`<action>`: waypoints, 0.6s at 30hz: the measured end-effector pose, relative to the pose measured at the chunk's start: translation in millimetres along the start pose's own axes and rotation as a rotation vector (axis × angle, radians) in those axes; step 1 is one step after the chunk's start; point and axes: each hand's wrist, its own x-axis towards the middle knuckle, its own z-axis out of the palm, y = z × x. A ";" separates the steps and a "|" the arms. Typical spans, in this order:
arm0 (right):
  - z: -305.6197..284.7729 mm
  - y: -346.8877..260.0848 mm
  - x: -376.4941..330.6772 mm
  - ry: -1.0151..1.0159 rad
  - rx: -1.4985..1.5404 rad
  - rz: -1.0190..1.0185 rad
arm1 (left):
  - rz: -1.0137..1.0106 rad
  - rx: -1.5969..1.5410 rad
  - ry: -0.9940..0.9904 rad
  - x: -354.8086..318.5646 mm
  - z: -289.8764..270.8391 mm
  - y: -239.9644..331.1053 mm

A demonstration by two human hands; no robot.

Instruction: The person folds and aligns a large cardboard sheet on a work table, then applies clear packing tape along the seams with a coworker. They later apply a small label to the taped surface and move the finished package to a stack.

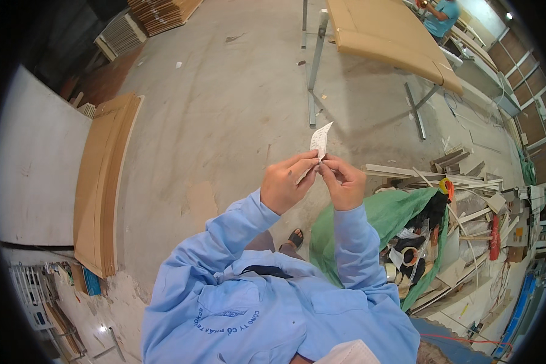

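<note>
Both my hands meet in front of me at chest height, above the concrete floor. Between their fingertips is a small white printed paper slip, which stands up and curls a little at its top. My left hand pinches its lower end from the left, thumb and fingers pressed together. From the other side my right hand pinches the same lower end. The fingertips of the two hands nearly touch and hide the bottom of the slip.
To the right, a green sack of mixed rubbish lies beside piled wood scraps. A cardboard-covered table on metal legs stands ahead. Flat cardboard panels lean at the left. A person in a turquoise shirt is at the far right.
</note>
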 end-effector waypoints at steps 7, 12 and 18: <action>-26.7 32.5 96.7 0.035 -0.365 -0.097 | -0.054 -0.261 -0.059 93.7 53.3 -68.8; -26.2 65.6 191.2 0.147 -0.382 -0.030 | 0.071 -0.249 -0.077 180.9 83.9 -133.8; -23.5 94.3 295.6 0.249 -0.373 0.072 | 0.108 -0.330 -0.093 290.8 110.2 -195.8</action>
